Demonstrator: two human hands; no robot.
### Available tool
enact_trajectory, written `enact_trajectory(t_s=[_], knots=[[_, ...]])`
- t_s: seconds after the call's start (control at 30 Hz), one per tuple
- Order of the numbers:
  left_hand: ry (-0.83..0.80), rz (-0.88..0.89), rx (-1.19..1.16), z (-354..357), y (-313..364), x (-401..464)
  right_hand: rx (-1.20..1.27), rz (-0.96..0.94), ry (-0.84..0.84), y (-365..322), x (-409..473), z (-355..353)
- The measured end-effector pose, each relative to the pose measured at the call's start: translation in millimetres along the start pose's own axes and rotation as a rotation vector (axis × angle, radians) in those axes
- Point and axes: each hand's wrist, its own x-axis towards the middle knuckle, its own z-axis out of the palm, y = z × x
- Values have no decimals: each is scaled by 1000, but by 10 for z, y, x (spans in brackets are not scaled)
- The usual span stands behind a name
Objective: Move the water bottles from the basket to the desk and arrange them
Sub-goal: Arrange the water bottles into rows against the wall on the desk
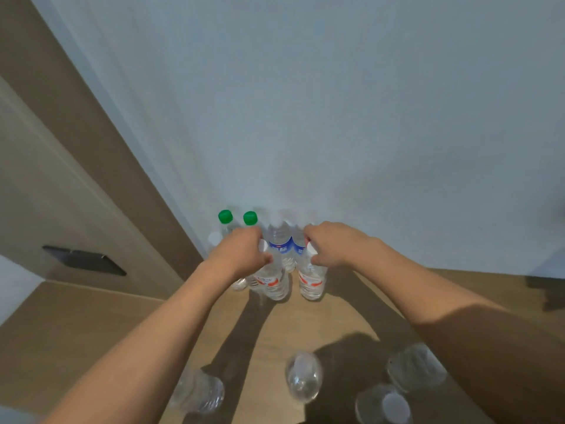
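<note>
On the wooden desk [91, 325], clear water bottles stand grouped against the white wall. Two green-capped bottles [225, 216] [250, 218] stand at the back left, and two blue-label bottles [280, 240] behind the front ones. My left hand [241, 252] grips the top of a red-label bottle [270, 281]. My right hand [331, 246] grips the top of a second red-label bottle [312, 281]. Both bottles stand upright on the desk. Several more clear bottles [303, 376] stand near the desk's front edge, seen from above. No basket is in view.
A brown wooden panel [61, 148] with a dark handle [84, 260] rises at the left. A dark object [547, 289] sits at the desk's far right. Bare desk surface lies between the back group and the front bottles.
</note>
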Motion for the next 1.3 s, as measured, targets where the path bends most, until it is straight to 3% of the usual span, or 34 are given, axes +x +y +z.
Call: enact_trajectory(t_s=[0.23,0.37,0.87,1.0,1.1,1.3], knots=[[-54,41,25,266,-3,385,-44,-19,-14,-1,349,230],[-7,55,65,415,2,474,-63,-47,1,46,477,286],[-13,-18,-53,452,31,471,145,51,32,-30,354,372],[219,-41,-194,288,-104,56,300,111,72,41,-68,319],[385,-103,-209,150,-325,-473,277,84,90,8,-388,198],[430,-348,-122,93,-761,-1444,178,-133,-198,-587,-759,15]])
